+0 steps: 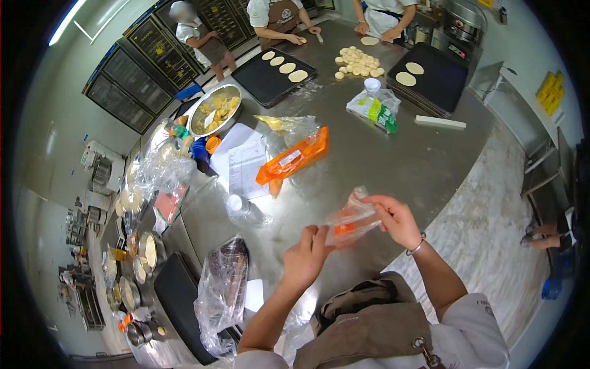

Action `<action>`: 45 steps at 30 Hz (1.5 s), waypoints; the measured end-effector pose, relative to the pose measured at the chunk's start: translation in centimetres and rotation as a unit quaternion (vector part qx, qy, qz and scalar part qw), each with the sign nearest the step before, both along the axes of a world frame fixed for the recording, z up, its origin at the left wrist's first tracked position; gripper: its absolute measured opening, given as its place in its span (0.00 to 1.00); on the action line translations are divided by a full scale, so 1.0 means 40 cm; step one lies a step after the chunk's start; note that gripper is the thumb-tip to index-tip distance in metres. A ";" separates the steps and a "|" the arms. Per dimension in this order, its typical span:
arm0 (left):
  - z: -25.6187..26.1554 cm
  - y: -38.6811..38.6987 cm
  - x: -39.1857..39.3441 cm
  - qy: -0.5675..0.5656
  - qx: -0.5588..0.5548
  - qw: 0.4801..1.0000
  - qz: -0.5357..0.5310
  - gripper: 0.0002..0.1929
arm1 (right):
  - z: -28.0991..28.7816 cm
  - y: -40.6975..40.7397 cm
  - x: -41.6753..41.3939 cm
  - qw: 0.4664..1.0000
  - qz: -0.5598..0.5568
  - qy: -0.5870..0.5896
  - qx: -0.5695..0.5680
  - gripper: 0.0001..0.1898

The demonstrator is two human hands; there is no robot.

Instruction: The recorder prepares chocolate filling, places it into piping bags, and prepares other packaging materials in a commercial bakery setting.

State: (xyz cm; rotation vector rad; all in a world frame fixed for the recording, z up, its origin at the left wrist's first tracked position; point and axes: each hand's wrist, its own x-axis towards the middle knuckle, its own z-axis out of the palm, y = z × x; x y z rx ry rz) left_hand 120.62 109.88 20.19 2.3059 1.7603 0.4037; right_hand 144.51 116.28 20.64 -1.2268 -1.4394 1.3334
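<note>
A clear plastic bag with orange parts (352, 221) is stretched between my two hands over the steel table (396, 152). My left hand (308, 251) pinches its near left side. At its far right edge, my right hand (394, 217) grips the bag. What the bag contains is blurred. An orange plastic package with a white label (295, 157) lies farther up the table, beside a printed sheet (248, 170) and a clear bag with yellow contents (281, 123). A white-capped bottle or roll in clear plastic (242, 205) lies left of my hands.
Black trays with flat dough rounds (258, 87) (428, 99) flank a pile of dough balls (357, 62). A steel bowl (193, 121) holds yellow filling. A green-white bag (373, 110) and a white bar (440, 122) lie right. Co-workers stand at the far side. A plastic-wrapped dark item (226, 276) lies left.
</note>
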 end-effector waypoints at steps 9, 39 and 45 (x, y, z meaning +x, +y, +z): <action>-0.014 0.163 0.055 0.020 0.049 0.997 -0.056 0.11 | -0.011 0.031 0.035 0.987 0.111 0.022 0.118 0.40; -0.026 0.095 0.092 -0.684 -0.200 0.699 0.063 0.17 | -0.103 0.227 0.046 0.631 0.154 0.715 -0.258 0.18; -0.017 0.056 0.150 -0.697 -0.169 0.694 0.065 0.18 | -0.057 0.240 0.065 0.722 0.097 0.625 -0.282 0.18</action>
